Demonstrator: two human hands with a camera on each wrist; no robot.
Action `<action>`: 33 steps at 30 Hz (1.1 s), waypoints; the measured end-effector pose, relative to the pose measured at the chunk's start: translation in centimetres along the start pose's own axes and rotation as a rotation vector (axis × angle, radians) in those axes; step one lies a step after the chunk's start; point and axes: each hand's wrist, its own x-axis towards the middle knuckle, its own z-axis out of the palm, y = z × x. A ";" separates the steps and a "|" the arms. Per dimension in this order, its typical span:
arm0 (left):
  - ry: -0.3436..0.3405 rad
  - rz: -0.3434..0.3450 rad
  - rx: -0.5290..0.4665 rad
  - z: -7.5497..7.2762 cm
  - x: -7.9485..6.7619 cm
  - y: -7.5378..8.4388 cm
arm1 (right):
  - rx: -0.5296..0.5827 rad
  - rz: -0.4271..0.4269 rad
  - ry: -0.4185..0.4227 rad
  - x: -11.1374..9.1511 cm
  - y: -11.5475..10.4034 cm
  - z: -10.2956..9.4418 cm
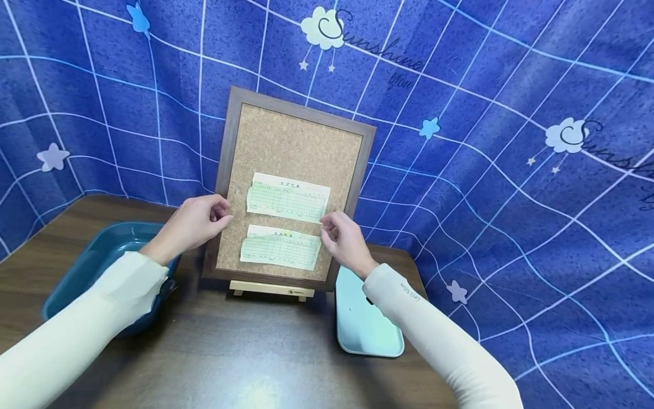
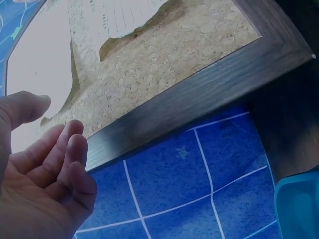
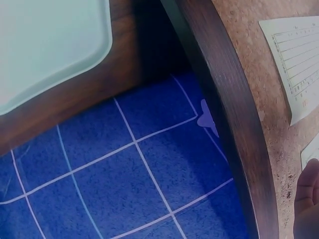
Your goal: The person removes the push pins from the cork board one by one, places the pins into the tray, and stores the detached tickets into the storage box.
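Two paper slips with printed green tables, an upper slip [image 1: 288, 197] and a lower slip [image 1: 281, 248], lie one above the other on a framed cork board [image 1: 301, 139]. My left hand [image 1: 196, 224] is at the board's left edge, thumb and loosely bent fingers apart, holding nothing. In the left wrist view the upper slip [image 2: 42, 59] stands off the cork along one edge. By the upper slip's lower right corner is my right hand [image 1: 346, 241], fingers bent and thumb apart; whether a fingertip touches the paper is unclear. The right wrist view shows only part of that hand [image 3: 306, 204].
The board leans on a small wooden easel [image 1: 271, 288] on a brown wooden table [image 1: 230, 352]. A dark teal basin [image 1: 66, 284] sits to the left, partly behind my left forearm. To the right lies a pale blue tray [image 1: 365, 326]. A blue patterned curtain [image 1: 475, 187] hangs behind.
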 end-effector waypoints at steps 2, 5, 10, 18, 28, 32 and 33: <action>-0.002 -0.005 -0.001 0.1 0.2 0.1 | 0.006 0.001 -0.002 0.2 0.0 0.0; -0.006 -0.028 0.000 0.3 0.4 0.4 | 0.006 -0.003 -0.001 0.7 -0.1 0.1; 0.000 -0.051 0.007 0.5 0.8 0.8 | -0.005 -0.004 -0.005 1.8 -0.6 0.2; 0.015 -0.063 0.011 0.8 1.1 1.2 | -0.023 0.002 -0.029 3.3 -1.6 0.4; 0.028 -0.089 0.008 1.3 1.3 1.5 | -0.038 0.006 -0.034 5.4 -2.9 1.0; 0.033 -0.087 0.001 1.4 1.5 1.5 | -0.057 0.012 -0.028 6.7 -3.5 1.3; 0.033 -0.086 -0.003 1.5 1.6 1.4 | -0.057 0.016 -0.030 7.0 -3.7 1.3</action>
